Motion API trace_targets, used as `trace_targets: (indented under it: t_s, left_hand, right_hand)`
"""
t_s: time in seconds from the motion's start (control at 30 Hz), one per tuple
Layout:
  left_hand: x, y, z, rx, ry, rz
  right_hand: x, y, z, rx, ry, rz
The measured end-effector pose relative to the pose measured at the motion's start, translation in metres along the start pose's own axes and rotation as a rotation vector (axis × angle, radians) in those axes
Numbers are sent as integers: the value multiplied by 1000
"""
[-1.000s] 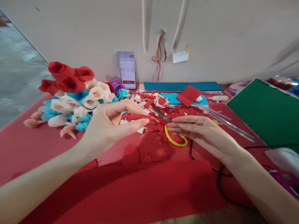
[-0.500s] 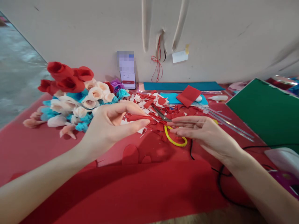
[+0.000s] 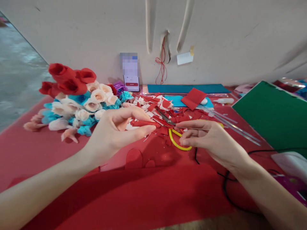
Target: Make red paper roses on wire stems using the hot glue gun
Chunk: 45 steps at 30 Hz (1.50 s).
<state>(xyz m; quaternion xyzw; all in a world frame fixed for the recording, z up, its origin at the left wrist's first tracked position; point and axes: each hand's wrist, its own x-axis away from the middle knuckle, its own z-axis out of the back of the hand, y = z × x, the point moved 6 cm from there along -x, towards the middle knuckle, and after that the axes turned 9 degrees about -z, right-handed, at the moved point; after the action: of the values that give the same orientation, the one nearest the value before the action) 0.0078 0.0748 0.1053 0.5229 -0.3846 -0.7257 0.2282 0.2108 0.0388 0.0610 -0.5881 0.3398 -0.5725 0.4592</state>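
My left hand is closed in a pinch, thumb below and fingers above, on a small rolled red strip of paper or felt. To its right, my right hand has its fingers partly curled around a thin pale stick lying along the index finger. Whether the stick joins the red roll cannot be made out. Between and behind the hands, scissors with yellow handles lie with dark blades among red and white scraps. Below lies a large red sheet with rounded red cut pieces at its far edge.
Paper flowers in red, white and blue pile up on the left. A phone leans on the wall. A green board, clear sticks, a white glue bottle and a black cable lie right.
My right hand's fingers have curled inward, the thumb moving lower, with the thin stick along the index finger. My left hand has shifted slightly right and down, still pinching the red roll.
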Motion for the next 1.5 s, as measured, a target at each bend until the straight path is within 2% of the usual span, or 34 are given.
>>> trace_targets:
  t_s: [0.13, 0.3, 0.6, 1.07, 1.5]
  left_hand:
    - [1, 0, -5, 28, -44, 0]
    - [2, 0, -6, 68, -43, 5]
    - [1, 1, -5, 92, -33, 20]
    - [1, 1, -5, 86, -37, 14]
    - [1, 3, -4, 61, -40, 2]
  right_hand:
    - [0, -1, 2, 12, 38, 5]
    - [-5, -2, 1, -85, -28, 29]
    - [-15, 4, 3, -183, -72, 27]
    - [-13, 3, 5, -52, 1, 53]
    - [-2, -9, 0, 169, 62, 197]
